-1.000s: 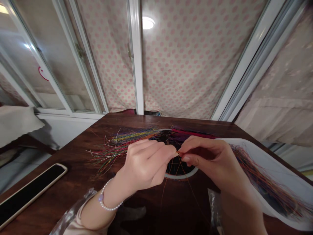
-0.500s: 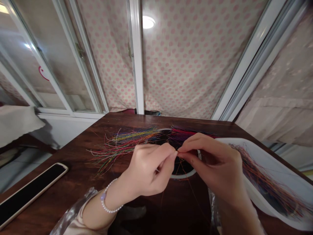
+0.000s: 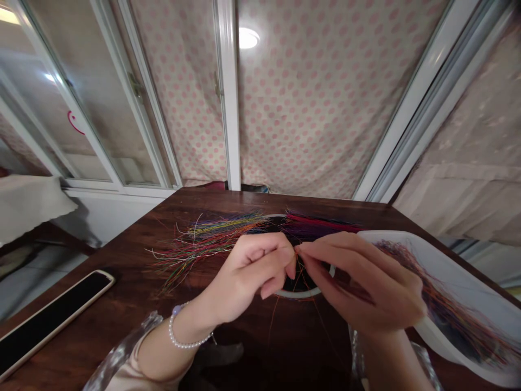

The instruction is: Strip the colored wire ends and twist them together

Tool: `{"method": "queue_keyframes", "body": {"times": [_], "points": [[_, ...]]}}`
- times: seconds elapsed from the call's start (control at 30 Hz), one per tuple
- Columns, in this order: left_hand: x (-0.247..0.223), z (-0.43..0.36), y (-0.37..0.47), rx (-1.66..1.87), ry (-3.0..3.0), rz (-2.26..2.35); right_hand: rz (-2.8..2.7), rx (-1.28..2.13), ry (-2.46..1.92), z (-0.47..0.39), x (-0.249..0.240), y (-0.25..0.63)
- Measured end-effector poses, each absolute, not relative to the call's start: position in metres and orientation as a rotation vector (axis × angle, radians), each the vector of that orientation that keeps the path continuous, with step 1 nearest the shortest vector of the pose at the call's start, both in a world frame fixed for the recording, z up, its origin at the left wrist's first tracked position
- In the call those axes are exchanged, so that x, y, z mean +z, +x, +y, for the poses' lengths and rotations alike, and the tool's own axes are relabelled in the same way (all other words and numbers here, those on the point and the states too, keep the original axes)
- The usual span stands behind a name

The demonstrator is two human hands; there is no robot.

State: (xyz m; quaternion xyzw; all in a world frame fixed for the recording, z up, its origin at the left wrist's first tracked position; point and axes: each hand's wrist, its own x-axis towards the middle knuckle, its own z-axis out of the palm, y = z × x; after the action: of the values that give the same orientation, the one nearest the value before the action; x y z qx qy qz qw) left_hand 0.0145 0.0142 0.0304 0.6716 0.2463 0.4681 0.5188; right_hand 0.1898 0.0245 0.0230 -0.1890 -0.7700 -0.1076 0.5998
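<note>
My left hand (image 3: 256, 274), a beaded bracelet at its wrist, is closed with thumb pressed on the curled forefinger. Close beside it, my right hand (image 3: 366, 279) pinches a thin orange wire (image 3: 300, 266) between thumb and fingertips. Both pinches meet over a round dark piece with a white ring (image 3: 301, 295) as its rim, partly hidden by my hands. Several orange strands cross inside the ring and trail toward me. Multicoloured wires (image 3: 211, 236) fan out to the left of the ring. A red and purple bundle (image 3: 315, 222) lies behind my right hand.
On the right stands a white tray (image 3: 401, 234) holding a tangle of coloured wires (image 3: 456, 309). A phone (image 3: 57, 317) lies at the left of the dark wooden table (image 3: 134, 271). Clear plastic (image 3: 126, 347) wraps near my left sleeve. Sliding windows with dotted curtains rise behind the table.
My left hand has rolled over, its curled fingers now showing beneath the thumb. The right hand has turned and its back has shifted right and down; the fingertips stay near the same spot.
</note>
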Motion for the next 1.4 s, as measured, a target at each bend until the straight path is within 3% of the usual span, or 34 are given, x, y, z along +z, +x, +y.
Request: {"method": "queue_keyframes", "body": {"times": [0.3,0.53,0.77,1.17,1.4], "points": [[0.027,0.009,0.016,1.456,2.223,0.659,-1.606,0.846,-0.576,0.021,0.030,0.195],[0.026,0.013,0.016,1.544,2.462,0.650,-1.414,1.244,-0.461,0.029,0.028,0.197],[0.019,0.020,0.015,1.721,2.793,0.720,-1.388,1.288,-0.488,0.029,0.030,0.198],[0.021,0.018,0.022,1.854,2.717,0.906,-1.383,1.175,-0.570,0.030,0.029,0.194],[0.022,0.019,0.018,1.764,2.774,0.909,-1.363,1.115,-0.603,0.030,0.026,0.192]]}}
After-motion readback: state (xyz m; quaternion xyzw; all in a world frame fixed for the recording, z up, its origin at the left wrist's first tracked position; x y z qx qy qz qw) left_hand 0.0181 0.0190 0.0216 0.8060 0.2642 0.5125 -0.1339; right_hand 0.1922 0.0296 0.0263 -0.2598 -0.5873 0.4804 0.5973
